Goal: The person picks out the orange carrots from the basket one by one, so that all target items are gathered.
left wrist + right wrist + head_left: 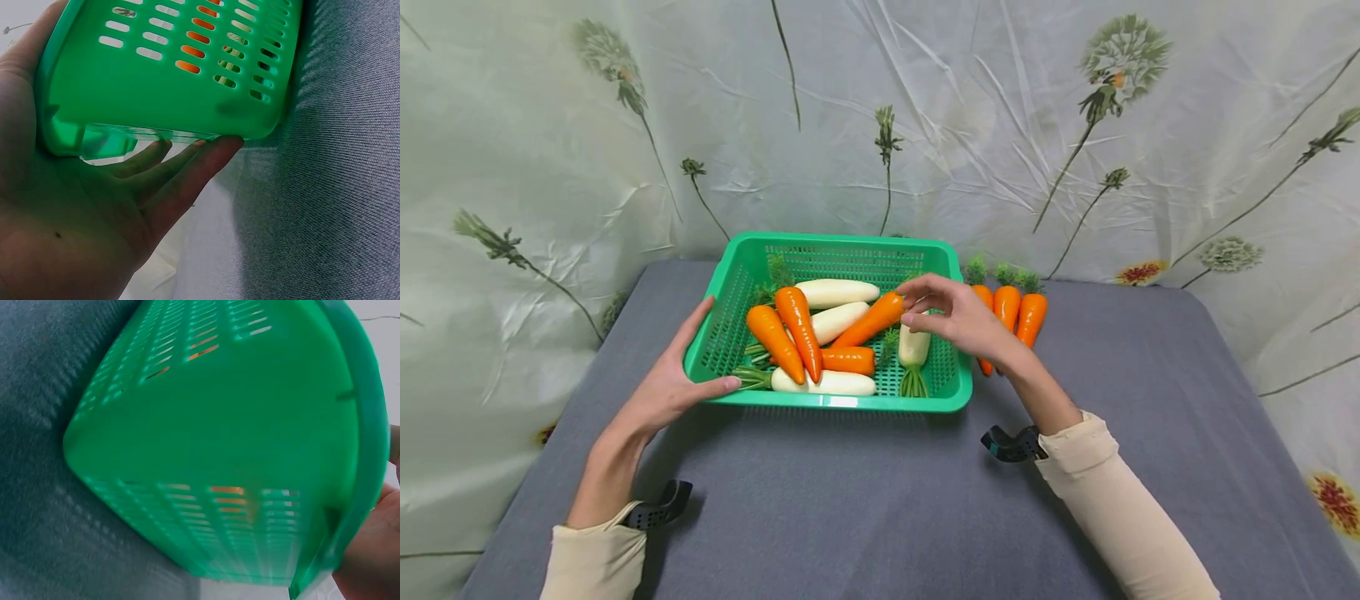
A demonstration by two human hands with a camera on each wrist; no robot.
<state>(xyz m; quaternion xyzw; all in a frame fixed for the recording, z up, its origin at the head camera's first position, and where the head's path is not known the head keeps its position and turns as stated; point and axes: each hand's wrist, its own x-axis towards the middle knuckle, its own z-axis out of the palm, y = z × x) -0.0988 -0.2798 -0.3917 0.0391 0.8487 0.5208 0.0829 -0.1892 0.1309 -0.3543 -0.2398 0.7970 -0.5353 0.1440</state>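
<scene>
— A beige sleeve (pixel 1123 504) comes nearest; why's the left hand (pixel 662 387) on the corner of the green basket (pixel 850 402)?
— Likely steadying it: thumb over rim, fingers outside. The right hand (pixel 962 318), fingers curved, reaches over the basket's right rim to a carrot (pixel 876 318) inside; I can't tell if they pinch
— Any writing?
— None readable

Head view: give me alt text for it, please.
A green basket of orange carrots and white radishes stands on a grey cloth, a left hand resting against its left end. A right hand reaches over its right side, fingers beside one carrot's thick end, grip unclear. Three more carrots lie right of the basket.
</scene>
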